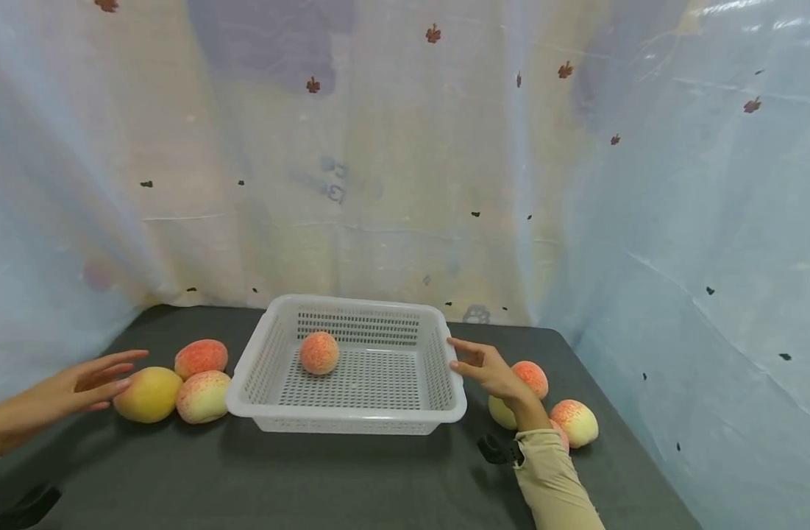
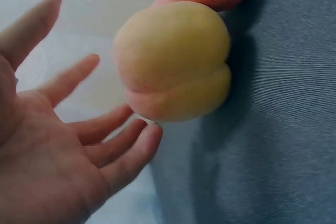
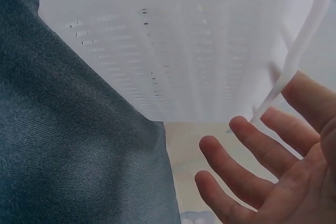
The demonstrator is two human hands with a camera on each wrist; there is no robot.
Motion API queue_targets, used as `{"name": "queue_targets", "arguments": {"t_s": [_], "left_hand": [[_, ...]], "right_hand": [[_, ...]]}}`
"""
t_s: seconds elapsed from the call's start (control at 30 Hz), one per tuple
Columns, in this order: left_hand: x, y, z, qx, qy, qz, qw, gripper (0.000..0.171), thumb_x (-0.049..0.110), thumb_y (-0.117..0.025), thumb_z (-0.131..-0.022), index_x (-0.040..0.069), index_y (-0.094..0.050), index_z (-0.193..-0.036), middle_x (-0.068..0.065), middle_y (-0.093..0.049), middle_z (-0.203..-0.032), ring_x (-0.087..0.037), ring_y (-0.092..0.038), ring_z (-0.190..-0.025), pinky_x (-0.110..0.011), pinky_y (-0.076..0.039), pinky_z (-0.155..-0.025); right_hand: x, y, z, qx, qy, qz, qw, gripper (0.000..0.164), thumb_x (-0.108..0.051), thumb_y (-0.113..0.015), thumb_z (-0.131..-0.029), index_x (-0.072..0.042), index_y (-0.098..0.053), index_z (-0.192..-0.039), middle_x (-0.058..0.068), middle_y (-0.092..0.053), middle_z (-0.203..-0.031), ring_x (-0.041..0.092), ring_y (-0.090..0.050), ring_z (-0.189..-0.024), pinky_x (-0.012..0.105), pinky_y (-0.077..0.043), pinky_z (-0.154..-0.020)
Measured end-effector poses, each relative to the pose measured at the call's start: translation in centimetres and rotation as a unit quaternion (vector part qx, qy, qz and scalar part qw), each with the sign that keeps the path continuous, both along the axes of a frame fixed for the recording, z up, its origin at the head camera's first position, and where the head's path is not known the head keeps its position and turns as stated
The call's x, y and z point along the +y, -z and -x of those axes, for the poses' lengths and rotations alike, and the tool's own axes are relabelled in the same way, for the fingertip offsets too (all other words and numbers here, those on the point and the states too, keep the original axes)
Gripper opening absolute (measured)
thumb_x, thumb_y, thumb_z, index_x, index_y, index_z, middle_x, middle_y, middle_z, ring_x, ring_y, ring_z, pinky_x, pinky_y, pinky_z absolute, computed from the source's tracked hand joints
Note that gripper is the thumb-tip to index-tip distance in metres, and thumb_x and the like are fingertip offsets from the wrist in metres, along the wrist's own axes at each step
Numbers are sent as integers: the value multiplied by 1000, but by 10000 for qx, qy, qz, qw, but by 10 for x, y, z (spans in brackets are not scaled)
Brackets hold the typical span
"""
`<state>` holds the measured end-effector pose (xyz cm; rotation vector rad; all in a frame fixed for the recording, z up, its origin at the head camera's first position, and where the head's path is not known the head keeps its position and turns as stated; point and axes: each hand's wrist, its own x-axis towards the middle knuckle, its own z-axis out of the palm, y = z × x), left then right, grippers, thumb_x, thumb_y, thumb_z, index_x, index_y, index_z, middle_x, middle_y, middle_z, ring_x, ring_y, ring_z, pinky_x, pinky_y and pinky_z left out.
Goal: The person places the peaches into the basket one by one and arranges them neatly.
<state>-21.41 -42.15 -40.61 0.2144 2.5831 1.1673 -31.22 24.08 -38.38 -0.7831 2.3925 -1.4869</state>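
A white plastic basket (image 1: 352,414) with slotted walls stands on the dark table, one reddish peach (image 1: 319,353) inside it. My left hand (image 1: 90,383) hovers at the left, fingers spread and mostly straight, beside a yellow peach (image 2: 173,61). It holds nothing; whether a fingertip touches the peach I cannot tell. Against that peach lie a red peach (image 1: 201,358) and a pale, red-speckled peach (image 1: 203,397). My right hand (image 1: 489,368) is at the basket's right rim (image 3: 307,30), thumb and index finger touching it, the other fingers loosely extended.
Right of the basket, partly behind my right wrist, lie several more peaches, among them an orange-red peach (image 1: 530,378) and a pale one with a red blush (image 1: 574,423). A patterned plastic sheet (image 1: 378,184) hangs behind the table (image 1: 312,478) and along its sides.
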Motion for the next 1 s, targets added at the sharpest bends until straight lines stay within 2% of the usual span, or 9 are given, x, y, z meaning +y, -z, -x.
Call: {"name": "queue_targets", "arguments": {"t_s": [0.03, 0.17, 0.23, 0.3, 0.43, 0.53, 0.7, 0.83, 1.0], "left_hand": [[-1, 2, -2, 21, 7, -53, 10000, 70, 37, -40, -110, 12, -4, -164, -38, -13, -161, 17, -51, -110, -57, -52, -93], [-4, 8, -6, 64, 66, -365, 9993, 65, 31, -43, -110, 25, -8, -165, 24, -37, -150, 34, -32, -102, -59, -51, -92], [-4, 9, -7, 60, 134, -529, 9985, 65, 29, -43, -110, 27, -8, -165, 45, -31, -131, 35, -31, -102, -62, -49, -92], [-5, 12, -8, 3, 164, -678, 9976, 65, 26, -43, -110, 31, -7, -164, 50, -25, -119, 35, -31, -102, -63, -49, -92], [-9, 20, -7, -308, 108, -1011, 9943, 70, 25, -45, -110, 35, -2, -164, 40, -26, -133, 32, -37, -103, -49, -53, -96], [-13, 25, -2, -581, 15, -1141, 9918, 73, 26, -46, -109, 35, 3, -163, 12, -19, -159, 31, -40, -104, -36, -55, -96], [-13, 28, 3, -735, 12, -1162, 9905, 75, 26, -47, -109, 35, 4, -163, -26, 3, -167, 29, -43, -103, -45, -52, -100], [-12, 30, 3, -718, 76, -1203, 9901, 74, 24, -46, -109, 37, 3, -163, -9, -15, -162, 25, -47, -103, -47, -52, -100], [-10, 31, 1, -843, 141, -1315, 9876, 75, 22, -44, -110, 41, 6, -161, -25, -3, -164, 25, -49, -104, -37, -55, -97]], "right_hand": [[-1, 0, 0, -16, -9, 8, 10000, 64, -17, -62, -101, 4, -33, -155, 26, -51, -149, 40, -61, -127, 55, -48, -106], [-1, 1, 0, -31, 9, 9, 10000, 65, -18, -62, -101, 3, -34, -156, 26, -50, -150, 41, -59, -129, 54, -48, -107], [-1, 1, 0, -15, 45, 2, 10000, 64, -18, -62, -101, 2, -34, -156, 25, -51, -150, 41, -60, -128, 55, -47, -107], [-1, 0, 1, -11, 76, -9, 10000, 64, -18, -63, -101, 2, -34, -156, 25, -51, -150, 40, -60, -128, 56, -47, -107], [-1, 0, 1, -41, 148, -61, 9999, 64, -19, -64, -101, 0, -36, -155, 25, -51, -150, 39, -61, -128, 57, -45, -109], [0, 1, 1, -32, 132, -61, 9999, 64, -18, -64, -101, 1, -36, -155, 26, -48, -152, 40, -59, -129, 58, -44, -109], [2, 3, 1, -64, 91, 20, 9999, 64, -18, -63, -101, 0, -35, -156, 25, -47, -153, 41, -59, -129, 56, -46, -108], [0, 2, 2, -45, 69, 47, 10000, 63, -18, -62, -102, 0, -35, -156, 25, -47, -154, 40, -59, -129, 55, -46, -108], [-1, 0, 1, -63, 127, -24, 9999, 64, -20, -63, -101, 0, -36, -156, 24, -47, -153, 40, -58, -131, 57, -45, -109]]}}
